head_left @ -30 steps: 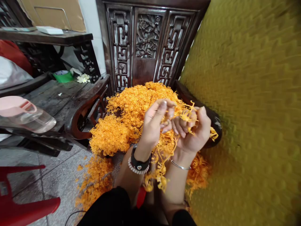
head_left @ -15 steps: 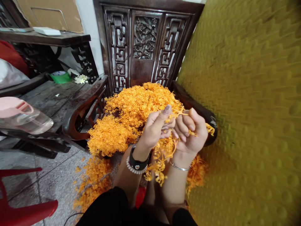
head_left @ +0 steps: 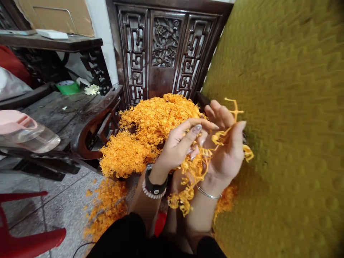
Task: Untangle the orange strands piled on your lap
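Observation:
My left hand [head_left: 181,145] is closed around a bunch of orange branching plastic sprigs [head_left: 192,170], thin stems with small curled ends that dangle between my forearms. Its index finger stretches toward my right hand [head_left: 225,150], whose fingers are loosely curled with the palm showing. A single orange sprig [head_left: 235,113] sticks up between the right thumb and fingers. Another bit of orange plastic [head_left: 248,153] pokes out behind that hand. Beyond both hands rises a big heap of the same orange sprigs [head_left: 161,114], piled on a dark carved wooden chair [head_left: 162,82].
A second wooden chair [head_left: 91,139] at left bears a pink-lidded clear jug [head_left: 29,130], a green tape roll [head_left: 68,87] and pale small flowers [head_left: 91,89]. Loose orange pieces [head_left: 107,208] lie on the floor. A red stool [head_left: 34,243] is lower left; a yellow-green embossed surface [head_left: 290,125] fills the right.
My hands have moved slightly apart. The right hand has uncurled and shifted up and right, and a sprig now stands out from it. The left index finger has straightened.

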{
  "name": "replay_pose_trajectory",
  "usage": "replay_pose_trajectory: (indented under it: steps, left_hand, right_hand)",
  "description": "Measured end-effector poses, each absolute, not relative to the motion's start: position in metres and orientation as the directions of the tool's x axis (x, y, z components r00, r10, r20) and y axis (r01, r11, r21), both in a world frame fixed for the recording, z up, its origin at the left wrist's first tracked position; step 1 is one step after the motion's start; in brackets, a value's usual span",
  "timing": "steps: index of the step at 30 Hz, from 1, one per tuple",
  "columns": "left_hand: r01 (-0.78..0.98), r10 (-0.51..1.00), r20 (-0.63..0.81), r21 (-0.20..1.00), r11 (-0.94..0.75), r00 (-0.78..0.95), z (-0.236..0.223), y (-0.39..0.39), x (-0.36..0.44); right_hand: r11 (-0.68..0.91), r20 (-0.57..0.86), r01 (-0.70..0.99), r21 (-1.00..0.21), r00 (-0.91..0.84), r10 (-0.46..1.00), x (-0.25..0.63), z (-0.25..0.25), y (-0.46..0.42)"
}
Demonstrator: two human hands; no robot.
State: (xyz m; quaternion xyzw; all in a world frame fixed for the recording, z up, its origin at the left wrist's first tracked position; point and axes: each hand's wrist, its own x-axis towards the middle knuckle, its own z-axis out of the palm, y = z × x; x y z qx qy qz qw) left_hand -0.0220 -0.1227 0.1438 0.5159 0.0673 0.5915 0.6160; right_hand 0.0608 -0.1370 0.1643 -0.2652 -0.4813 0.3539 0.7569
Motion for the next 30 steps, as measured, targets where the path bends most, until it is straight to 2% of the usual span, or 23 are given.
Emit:
replay_pose_trajectory:
  steps: [3,6,9,13,16,19,22,24,27,30]
  left_hand:
    - [-0.538,0.828,0.522,0.767,-0.35,0.206,0.142,-0.124,-0.017]
    - [-0.373,0.845,0.527,0.805,-0.462,0.091,0.141,-0.124,-0.018]
    - [-0.25,0.822,0.566,0.806,-0.537,0.057,0.143,-0.124,-0.021]
    - [-0.139,0.8,0.576,0.817,-0.559,0.166,0.141,-0.12,-0.023]
    - [-0.138,0.805,0.531,0.847,-0.513,0.265,0.138,-0.117,-0.025]
    - [-0.113,0.82,0.52,0.854,-0.508,0.239,0.138,-0.117,-0.027]
    - [-0.006,0.781,0.574,0.807,-0.591,0.245,0.139,-0.118,-0.028]
    - [-0.029,0.743,0.617,0.774,-0.632,0.261,0.138,-0.119,-0.027]
    - [-0.201,0.693,0.672,0.74,-0.642,0.259,0.136,-0.121,-0.02]
    - [-0.346,0.716,0.668,0.733,-0.586,0.202,0.135,-0.121,-0.017]
  right_hand:
    - [0.556,0.525,-0.198,-0.807,0.19,0.83,0.059,0.161,-0.137]
    - [0.543,0.531,-0.202,-0.815,0.115,0.84,0.06,0.16,-0.135]
    - [0.535,0.531,-0.174,-0.827,0.073,0.844,0.059,0.16,-0.134]
    - [0.538,0.526,-0.174,-0.824,0.115,0.843,0.058,0.157,-0.131]
    - [0.533,0.518,-0.211,-0.819,0.127,0.846,0.061,0.155,-0.128]
    - [0.494,0.495,-0.217,-0.842,0.053,0.867,0.065,0.156,-0.125]
    - [0.491,0.497,-0.205,-0.847,0.023,0.867,0.068,0.157,-0.125]
    - [0.487,0.492,-0.226,-0.844,0.037,0.87,0.066,0.157,-0.126]
    - [0.486,0.464,-0.362,-0.795,0.152,0.873,0.06,0.156,-0.13]
    - [0.538,0.443,-0.565,-0.625,0.312,0.841,0.054,0.159,-0.134]
